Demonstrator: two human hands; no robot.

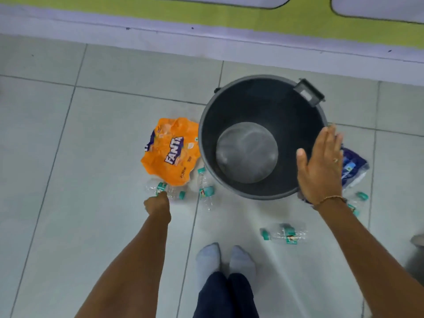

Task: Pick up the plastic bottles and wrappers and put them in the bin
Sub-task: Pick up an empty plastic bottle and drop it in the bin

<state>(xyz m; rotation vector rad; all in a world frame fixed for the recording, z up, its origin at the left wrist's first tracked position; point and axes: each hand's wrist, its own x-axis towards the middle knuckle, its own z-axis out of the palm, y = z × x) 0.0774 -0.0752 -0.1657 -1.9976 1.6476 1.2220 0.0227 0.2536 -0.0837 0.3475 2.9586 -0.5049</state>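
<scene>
While the person stands in grey socks (226, 260) on the pale tiled floor (91, 134), the round dark grey plastic bin (261, 102) stands upright in front of the feet, and nothing lies on its bottom.

The left hand (157, 205) is low at the left of the bin. Its fingers curl down onto a clear plastic bottle with a teal cap and teal label (165, 190), which lies on its side on the floor, directly beyond the knuckles. The hand touches the bottle at the label, but I cannot tell if the fingers are really closed around it. Just behind this bottle lies a crumpled orange Fanta wrapper (172, 150), and its right edge is touching or almost touching the wall of the bin. A second clear bottle (205, 187) lies between the wrapper and the bin, just right of the left hand.

The right hand (321, 166) is open and flat, with the fingers spread, and it holds nothing. It is over the right rim of the bin, and a ring and a thin bracelet are on it. Partly hidden behind this hand lies a dark blue and white plastic wrapper (353, 166) on the floor, just beside the bin. Another clear bottle (358, 200) lies near the wrist, partly covered by it. One more clear bottle (284, 234) lies apart, on the floor between the right forearm and the feet.
</scene>
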